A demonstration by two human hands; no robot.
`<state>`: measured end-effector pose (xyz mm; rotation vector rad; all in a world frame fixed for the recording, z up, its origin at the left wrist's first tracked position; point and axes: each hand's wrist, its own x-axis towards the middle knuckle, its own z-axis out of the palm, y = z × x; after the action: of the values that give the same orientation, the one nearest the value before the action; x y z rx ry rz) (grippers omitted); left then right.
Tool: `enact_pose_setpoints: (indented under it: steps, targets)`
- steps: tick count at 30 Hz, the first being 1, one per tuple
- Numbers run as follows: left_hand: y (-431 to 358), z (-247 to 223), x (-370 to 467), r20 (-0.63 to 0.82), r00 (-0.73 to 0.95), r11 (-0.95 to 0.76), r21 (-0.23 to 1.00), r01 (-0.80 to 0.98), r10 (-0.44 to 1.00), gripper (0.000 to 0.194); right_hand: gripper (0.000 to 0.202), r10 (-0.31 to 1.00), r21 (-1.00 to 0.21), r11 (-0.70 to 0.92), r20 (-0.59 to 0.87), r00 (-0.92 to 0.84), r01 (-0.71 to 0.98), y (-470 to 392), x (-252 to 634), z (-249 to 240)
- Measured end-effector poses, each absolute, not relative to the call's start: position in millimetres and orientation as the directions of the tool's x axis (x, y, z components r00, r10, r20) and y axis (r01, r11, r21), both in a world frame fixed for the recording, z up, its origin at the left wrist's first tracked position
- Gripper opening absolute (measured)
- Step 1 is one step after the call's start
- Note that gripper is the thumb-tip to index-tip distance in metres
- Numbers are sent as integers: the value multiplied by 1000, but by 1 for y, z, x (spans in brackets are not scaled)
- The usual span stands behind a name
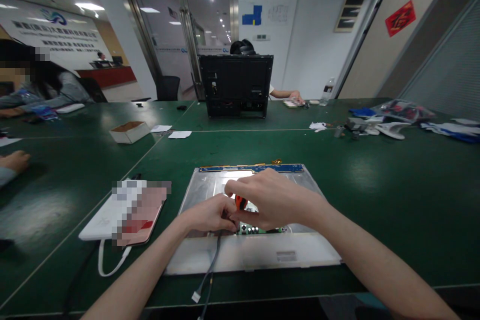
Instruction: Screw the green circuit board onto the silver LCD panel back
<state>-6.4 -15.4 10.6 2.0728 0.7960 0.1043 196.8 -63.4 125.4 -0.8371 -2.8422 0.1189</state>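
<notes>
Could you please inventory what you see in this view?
table: one, green, spanning view
panel: one, silver, near edge
circuit board: one, green, on panel
circuit strip: one, blue, panel's far edge
tool handle: one, orange-black, over board
cables: at least two, grey, panel's near side
flat devices: two, white and pink, left
box: one, white, left
papers: two, white, beside box
casing: one, black, far side
bottle: one, clear, far right
bag: one, clear, right
sign: one, red, on door
people: at least three, left and background
left hand: one, bare, at board
right hand: one, bare, gripping handle
</notes>
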Motion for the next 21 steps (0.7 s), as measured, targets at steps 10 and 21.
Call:
enact_pose_setpoints:
  steps: [10,21]
  targets:
    - [-17,18,-2,-230,812,-360,808,467,537,4,13,579,-75,815,157,-800,574,-62,196,123]
    - [-17,15,-4,-185,807,-396,796,458,561,4,16,562,-116,827,154,-813,550,-62,197,125]
